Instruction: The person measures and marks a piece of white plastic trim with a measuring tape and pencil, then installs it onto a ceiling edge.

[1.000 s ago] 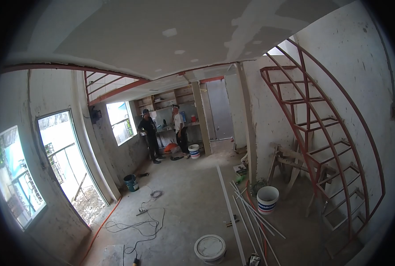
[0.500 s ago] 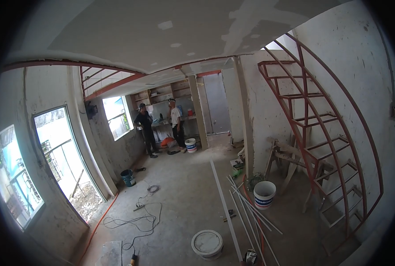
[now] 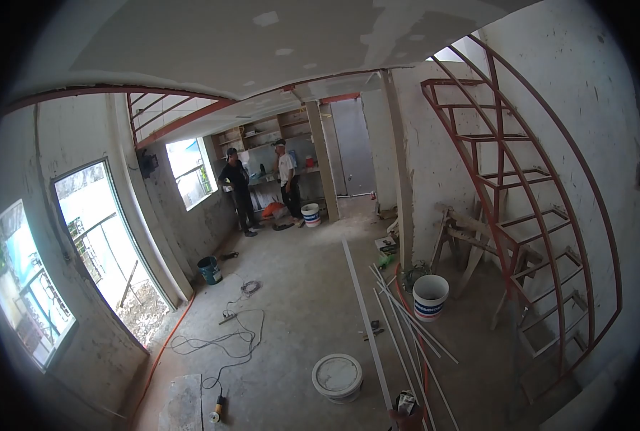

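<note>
Neither of my hands shows in this view. Nearest to me on the floor stands a white bucket with a pale lid (image 3: 337, 375). To its right, at the bottom edge, lies a small black-and-white object (image 3: 407, 401), with a dark reddish shape (image 3: 404, 420) cut off just below it. A yellow-and-black angle grinder (image 3: 220, 408) rests at lower left, its cord (image 3: 251, 352) looping over the concrete. Long thin white strips (image 3: 413, 327) lie in a loose bundle, beside one longer flat strip (image 3: 363, 312).
An open white bucket (image 3: 430, 296) stands near a wooden sawhorse (image 3: 465, 241) and a red metal stair frame (image 3: 524, 190). Two people (image 3: 238, 192) stand at the back by shelves. A dark bucket (image 3: 208, 270) and an orange cord (image 3: 163, 350) lie along the left wall.
The view has tilted down slightly, so the floor things sit higher and more of the angle grinder shows. The dark reddish shape at the bottom edge shows more.
</note>
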Action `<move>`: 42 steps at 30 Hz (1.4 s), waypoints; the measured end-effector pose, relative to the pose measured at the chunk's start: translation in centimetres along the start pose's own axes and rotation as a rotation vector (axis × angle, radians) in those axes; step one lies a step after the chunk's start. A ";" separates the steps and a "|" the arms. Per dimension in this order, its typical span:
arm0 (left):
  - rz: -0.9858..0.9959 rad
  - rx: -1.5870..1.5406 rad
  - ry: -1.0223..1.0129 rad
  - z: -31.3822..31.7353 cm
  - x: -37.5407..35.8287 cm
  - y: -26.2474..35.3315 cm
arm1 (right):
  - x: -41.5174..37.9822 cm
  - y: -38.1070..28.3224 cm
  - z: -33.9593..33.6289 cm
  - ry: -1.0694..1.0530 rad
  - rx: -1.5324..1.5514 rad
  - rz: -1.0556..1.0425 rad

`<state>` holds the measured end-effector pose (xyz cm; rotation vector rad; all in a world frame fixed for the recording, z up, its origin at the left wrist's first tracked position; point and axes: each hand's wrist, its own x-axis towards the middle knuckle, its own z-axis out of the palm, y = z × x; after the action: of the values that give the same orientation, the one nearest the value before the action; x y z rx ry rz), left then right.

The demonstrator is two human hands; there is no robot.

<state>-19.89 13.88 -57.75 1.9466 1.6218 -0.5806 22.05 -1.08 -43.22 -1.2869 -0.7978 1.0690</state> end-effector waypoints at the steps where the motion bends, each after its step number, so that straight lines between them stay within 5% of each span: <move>1: 0.002 0.000 0.000 0.2 -0.1 0.0 | -0.1 0.0 0.0 0.007 0.003 -0.005; 23: 0.021 -0.034 0.022 2.0 -0.6 -0.5 | -0.9 0.6 1.9 0.019 0.017 0.016; 26: 0.030 -0.032 0.018 2.4 -0.3 -0.8 | 0.1 4.7 1.4 -0.087 0.122 -0.128; 32: 0.055 0.003 0.000 4.0 -0.1 -1.7 | -0.3 2.9 1.7 -0.097 -0.116 -0.101; 35: 0.112 0.063 -0.018 6.2 -0.2 -2.5 | 0.5 3.2 1.3 -0.067 -0.010 0.259; 37: 0.243 0.230 -0.024 8.6 -0.6 -3.5 | 1.8 4.8 1.9 -0.114 0.121 0.033; 38: 0.341 0.362 -0.007 9.8 -0.7 -3.9 | 1.4 5.6 2.0 -0.133 0.183 -0.067; 40: 0.472 0.472 0.097 13.2 0.2 -5.2 | -1.0 -1.7 3.6 0.067 -0.250 -0.145; 42: 0.507 -0.067 0.490 12.1 3.2 -5.8 | -0.1 0.7 3.4 -0.011 -0.135 -0.127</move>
<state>-24.89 9.26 -69.82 2.4498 1.2860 0.1614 18.75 -0.01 -43.41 -1.3250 -0.9608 0.9347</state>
